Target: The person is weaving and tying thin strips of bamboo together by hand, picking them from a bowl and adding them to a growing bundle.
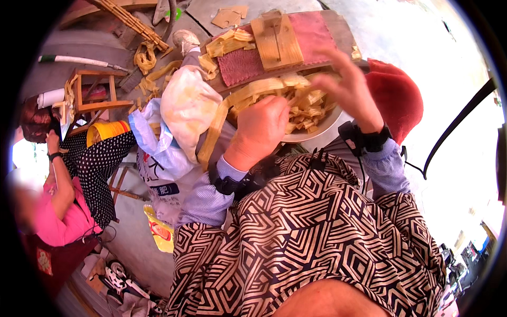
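Note:
My left hand point(261, 127) is closed, back upward, at the near left rim of a wide pale bowl point(322, 132). Curled yellow-tan dried strips point(303, 119) fill the bowl. A long flat strip point(215, 134) of the same stuff passes by my left fist and hangs down over my left leg; the grip itself is hidden behind the knuckles. Over the bowl's right side my right hand point(348, 87) is raised, blurred, its fingers stretched out and apart from the thumb. Beyond the bowl, a slotted wooden board point(277, 42) rests on a red cloth point(237, 68).
More strips point(229, 42) lie on the bench left of the board. A white cloth point(190, 105) covers my left knee, beside a plastic sack point(163, 164). A red round seat point(396, 98) stands right. Another person point(68, 195) sits left near a wooden stool frame point(97, 90).

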### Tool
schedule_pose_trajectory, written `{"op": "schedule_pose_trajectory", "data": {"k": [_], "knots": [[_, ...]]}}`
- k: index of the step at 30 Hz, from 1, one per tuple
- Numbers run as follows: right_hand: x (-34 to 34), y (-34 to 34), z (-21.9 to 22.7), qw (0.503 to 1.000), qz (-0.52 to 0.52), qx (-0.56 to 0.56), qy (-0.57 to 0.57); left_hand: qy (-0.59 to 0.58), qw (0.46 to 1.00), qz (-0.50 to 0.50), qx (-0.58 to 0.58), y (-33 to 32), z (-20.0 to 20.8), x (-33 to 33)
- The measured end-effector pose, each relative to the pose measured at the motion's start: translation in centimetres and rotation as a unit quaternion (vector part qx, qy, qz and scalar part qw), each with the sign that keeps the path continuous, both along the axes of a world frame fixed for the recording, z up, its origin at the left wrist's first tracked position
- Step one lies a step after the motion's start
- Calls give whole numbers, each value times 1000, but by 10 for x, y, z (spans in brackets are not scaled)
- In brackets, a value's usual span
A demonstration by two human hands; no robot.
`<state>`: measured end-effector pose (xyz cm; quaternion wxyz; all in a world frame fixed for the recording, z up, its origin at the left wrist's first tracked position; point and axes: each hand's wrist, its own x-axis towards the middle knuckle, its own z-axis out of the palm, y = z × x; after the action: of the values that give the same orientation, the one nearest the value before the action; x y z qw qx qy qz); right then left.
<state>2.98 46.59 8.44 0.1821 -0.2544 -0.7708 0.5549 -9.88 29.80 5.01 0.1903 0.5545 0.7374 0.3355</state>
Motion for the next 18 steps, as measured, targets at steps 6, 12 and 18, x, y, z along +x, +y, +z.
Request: {"op": "schedule_pose_trajectory", "data": {"k": [6,12,18], "knots": [[-8,22,-10,961,146,-204,-114,-98,991,-76,57,26,6,-30],[-40,33,-35,993,11,-118,-21,-279,959,29,28,48,-18,-80],[-58,35,-56,999,-46,20,2,-349,929,123,-2,69,-35,-91]]}}
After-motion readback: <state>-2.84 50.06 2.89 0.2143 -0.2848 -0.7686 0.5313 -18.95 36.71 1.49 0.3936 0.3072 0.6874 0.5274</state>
